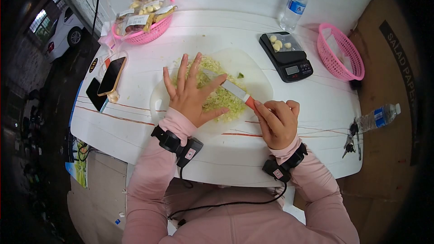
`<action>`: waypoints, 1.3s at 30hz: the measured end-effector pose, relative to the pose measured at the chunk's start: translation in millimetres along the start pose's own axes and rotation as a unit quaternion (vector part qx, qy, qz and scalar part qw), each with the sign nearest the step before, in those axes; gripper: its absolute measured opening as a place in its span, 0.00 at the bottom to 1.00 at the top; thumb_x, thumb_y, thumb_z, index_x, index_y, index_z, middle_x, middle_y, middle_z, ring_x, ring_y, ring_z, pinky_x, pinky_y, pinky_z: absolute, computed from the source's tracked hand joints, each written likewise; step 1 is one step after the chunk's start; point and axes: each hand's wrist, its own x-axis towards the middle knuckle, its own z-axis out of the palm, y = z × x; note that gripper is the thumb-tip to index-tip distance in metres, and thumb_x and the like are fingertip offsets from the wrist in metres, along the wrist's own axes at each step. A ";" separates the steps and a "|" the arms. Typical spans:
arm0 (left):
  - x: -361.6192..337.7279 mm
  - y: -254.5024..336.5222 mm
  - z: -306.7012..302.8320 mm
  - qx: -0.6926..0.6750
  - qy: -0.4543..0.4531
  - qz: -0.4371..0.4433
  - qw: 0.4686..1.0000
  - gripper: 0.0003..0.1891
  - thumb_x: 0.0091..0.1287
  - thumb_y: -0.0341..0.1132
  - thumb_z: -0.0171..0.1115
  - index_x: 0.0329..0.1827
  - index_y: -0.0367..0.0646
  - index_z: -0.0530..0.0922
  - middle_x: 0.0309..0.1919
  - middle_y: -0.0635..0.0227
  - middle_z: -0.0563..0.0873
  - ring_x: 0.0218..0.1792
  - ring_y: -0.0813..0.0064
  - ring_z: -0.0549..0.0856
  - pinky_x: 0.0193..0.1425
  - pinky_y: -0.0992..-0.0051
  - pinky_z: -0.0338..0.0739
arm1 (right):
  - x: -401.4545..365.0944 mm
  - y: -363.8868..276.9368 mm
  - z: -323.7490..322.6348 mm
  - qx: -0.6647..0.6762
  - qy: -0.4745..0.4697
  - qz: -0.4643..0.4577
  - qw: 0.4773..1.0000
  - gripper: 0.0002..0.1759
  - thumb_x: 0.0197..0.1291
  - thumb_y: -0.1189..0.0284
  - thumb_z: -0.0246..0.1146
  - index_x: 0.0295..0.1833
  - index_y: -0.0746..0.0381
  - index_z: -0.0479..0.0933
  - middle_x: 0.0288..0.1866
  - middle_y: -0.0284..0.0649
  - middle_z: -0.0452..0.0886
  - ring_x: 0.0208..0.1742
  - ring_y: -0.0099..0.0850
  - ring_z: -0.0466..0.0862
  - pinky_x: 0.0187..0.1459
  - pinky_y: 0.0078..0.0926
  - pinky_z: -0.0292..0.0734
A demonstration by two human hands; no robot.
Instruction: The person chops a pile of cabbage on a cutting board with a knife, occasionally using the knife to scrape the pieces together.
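Chopped pale green vegetable [228, 104] lies in a heap on a translucent white cutting board [260, 79]. My left hand [192, 97] rests over the heap's left side with its fingers spread; the thumb and index finger reach rightward, the index fingertip by the blade. In my right hand [278, 122] is the orange handle of a knife [234, 90], pinched between thumb and fingers. Its blade points up and left across the heap, and the tip lies among the pieces. A small dark green bit [240, 75] sits right of the heap.
Two phones [111, 77] lie at the left. A pink basket [153, 31] with bagged food stands at the back left. A black scale [287, 58] holds bagged cloves, near a bottle [294, 11], another pink basket [337, 54], a second bottle [379, 117] and keys [349, 143].
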 end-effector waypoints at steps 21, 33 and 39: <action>-0.7 -27.4 15.1 -0.031 0.064 -0.083 0.994 0.36 0.70 0.63 0.54 0.77 0.54 0.67 0.79 0.55 0.56 0.80 0.53 0.49 0.77 0.43 0.32 | 3.3 7.6 -18.5 -0.019 0.050 -0.008 0.999 0.22 0.51 0.80 0.71 0.54 0.60 0.82 0.35 0.32 0.81 0.32 0.27 0.77 0.43 0.33 0.58; -0.4 -28.5 9.7 -0.435 0.116 -0.121 0.885 0.17 0.80 0.36 0.50 0.64 0.36 0.77 0.51 0.59 0.88 0.56 0.72 0.83 0.67 0.72 0.70 | -0.3 15.0 -10.3 0.026 0.064 0.028 0.997 0.19 0.52 0.79 0.71 0.52 0.62 0.82 0.35 0.34 0.82 0.32 0.29 0.79 0.45 0.34 0.58; 2.4 -24.3 2.7 -0.499 0.143 -0.154 0.841 0.20 0.80 0.37 0.51 0.70 0.38 0.70 0.46 0.61 0.90 0.48 0.83 0.83 0.59 0.78 0.74 | -0.4 13.9 -8.6 0.041 0.064 0.027 0.997 0.18 0.51 0.79 0.71 0.50 0.63 0.82 0.35 0.35 0.83 0.32 0.29 0.79 0.44 0.34 0.59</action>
